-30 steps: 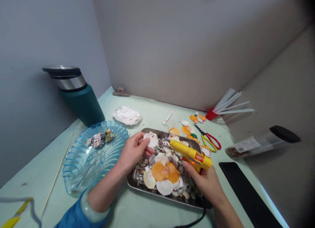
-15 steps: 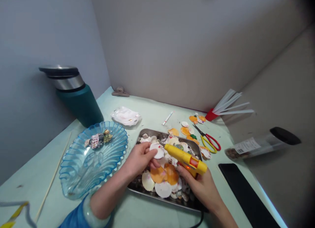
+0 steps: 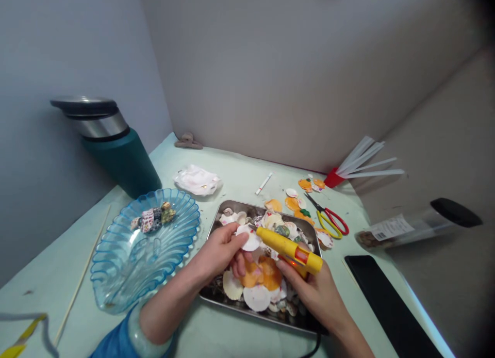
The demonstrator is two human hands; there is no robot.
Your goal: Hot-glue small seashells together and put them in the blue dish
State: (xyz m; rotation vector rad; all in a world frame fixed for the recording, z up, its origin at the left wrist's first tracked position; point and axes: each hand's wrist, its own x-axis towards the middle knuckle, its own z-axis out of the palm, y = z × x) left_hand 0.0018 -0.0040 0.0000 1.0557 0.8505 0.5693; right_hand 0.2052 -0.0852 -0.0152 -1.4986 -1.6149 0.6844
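Pinched between the thumb and fingers of my left hand (image 3: 222, 249) is a white seashell (image 3: 249, 238) with a small red mark near its upper edge. My right hand (image 3: 315, 291) grips a yellow hot glue gun (image 3: 288, 246), an orange-red light glowing on its body. The gun's nozzle points left and lies at the shell's upper edge; whether it touches cannot be made out. Below both hands is a metal tray (image 3: 247, 310) full of shells, with orange scallop shells (image 3: 270, 273) and white ones on top. Part of the tray is hidden by my hands.
On the left stand a blue scalloped dish (image 3: 116, 255) holding small shells and a green bottle (image 3: 121, 159). To the right lie scissors (image 3: 328, 218), a black slab (image 3: 381, 296) and a clear tube (image 3: 410, 229). A red cup (image 3: 332, 178) of glue sticks is behind; a cord leaves the tray's front.
The glue gun's nozzle has shifted very slightly left along the shell. My left hand's lower fingers have moved a little under the shell. The view has tilted slightly.
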